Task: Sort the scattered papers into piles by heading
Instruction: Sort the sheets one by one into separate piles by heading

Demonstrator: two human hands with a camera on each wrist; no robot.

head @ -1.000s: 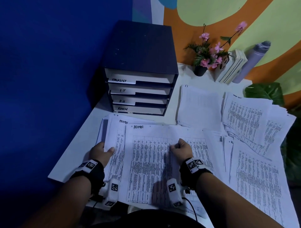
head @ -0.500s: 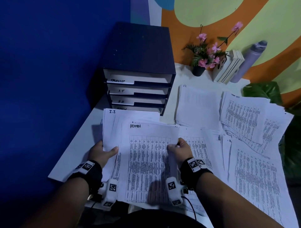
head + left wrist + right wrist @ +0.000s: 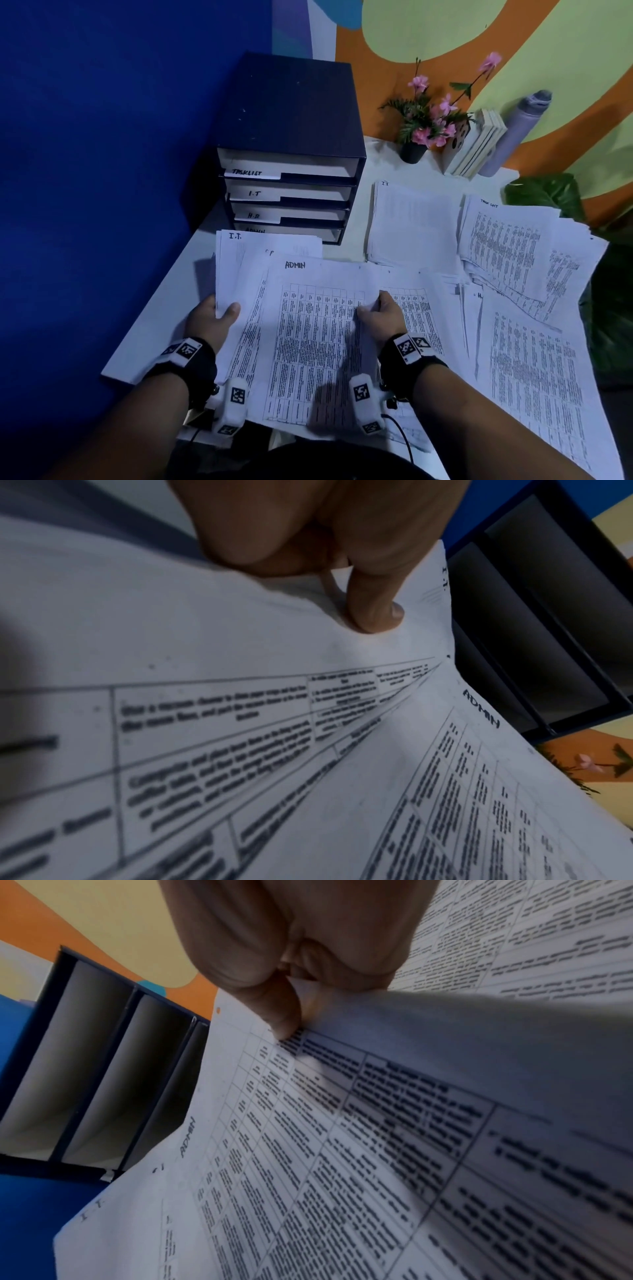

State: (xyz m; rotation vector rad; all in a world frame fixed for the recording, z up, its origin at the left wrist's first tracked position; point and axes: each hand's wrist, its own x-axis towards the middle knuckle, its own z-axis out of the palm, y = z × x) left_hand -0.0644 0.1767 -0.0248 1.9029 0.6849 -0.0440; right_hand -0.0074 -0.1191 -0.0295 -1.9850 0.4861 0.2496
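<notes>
A sheet headed ADMIN (image 3: 318, 342) lies on top of a loose bundle of papers in front of me. My right hand (image 3: 378, 315) pinches its right edge between thumb and curled fingers; the thumb (image 3: 281, 1015) presses on the printed table. My left hand (image 3: 219, 317) grips the bundle's left edge, thumb (image 3: 373, 607) on top of a sheet headed I.T. (image 3: 236, 260), which sticks out at the back left. The ADMIN heading (image 3: 481, 708) shows in both wrist views. The bundle is tilted up off the table.
A dark four-tray organiser (image 3: 291, 164) labelled TASKLIST, I.T, H.R, ADMIN stands behind the bundle. An I.T. pile (image 3: 414, 226) and a TASK LIST pile (image 3: 510, 246) lie to the right, with more sheets (image 3: 534, 377) in front. Flower pot (image 3: 412, 150), books (image 3: 476, 147) and a bottle (image 3: 517, 133) stand at the back.
Both hands have lifted the bundle off the table and towards the organiser. The I.T. sheet now shows at the back left, and the papers cover the organiser's lowest tray.
</notes>
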